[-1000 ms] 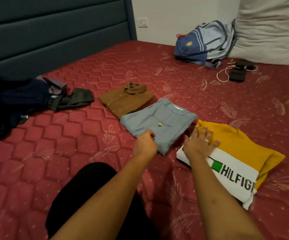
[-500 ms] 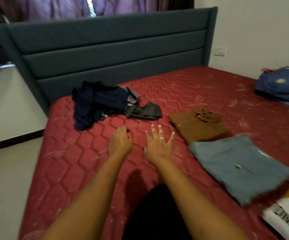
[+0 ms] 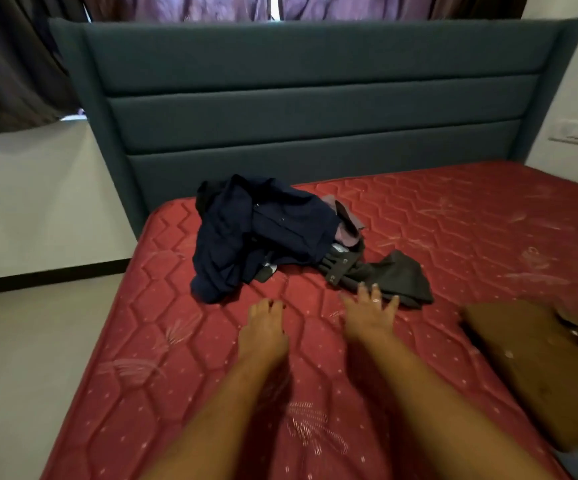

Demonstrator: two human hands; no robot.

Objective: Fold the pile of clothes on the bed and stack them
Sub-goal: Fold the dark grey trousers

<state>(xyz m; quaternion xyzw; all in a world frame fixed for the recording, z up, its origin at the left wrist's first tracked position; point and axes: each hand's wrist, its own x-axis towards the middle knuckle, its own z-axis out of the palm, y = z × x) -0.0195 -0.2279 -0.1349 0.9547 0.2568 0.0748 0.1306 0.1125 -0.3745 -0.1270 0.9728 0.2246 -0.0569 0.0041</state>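
An unfolded pile lies near the head of the red mattress (image 3: 453, 237): a crumpled navy garment (image 3: 263, 233), a bit of pinkish cloth (image 3: 346, 220) and a dark grey garment (image 3: 394, 278). My left hand (image 3: 263, 327) hovers over the mattress short of the navy garment, fingers loosely curled, holding nothing. My right hand (image 3: 370, 313) reaches with spread fingers, its tips at the near edge of the grey garment. A folded brown shirt (image 3: 536, 368) lies at the right edge of view.
A dark teal padded headboard (image 3: 315, 109) stands behind the pile. The mattress's left edge drops to a pale floor (image 3: 38, 358). Curtains (image 3: 14, 64) hang at the top left. A wall switch (image 3: 569, 132) sits at the right.
The view has swung left, away from the folded blue-grey and yellow-white shirts. Both hands have left those shirts and stretched toward the unfolded pile, the right one now reaching the grey garment.
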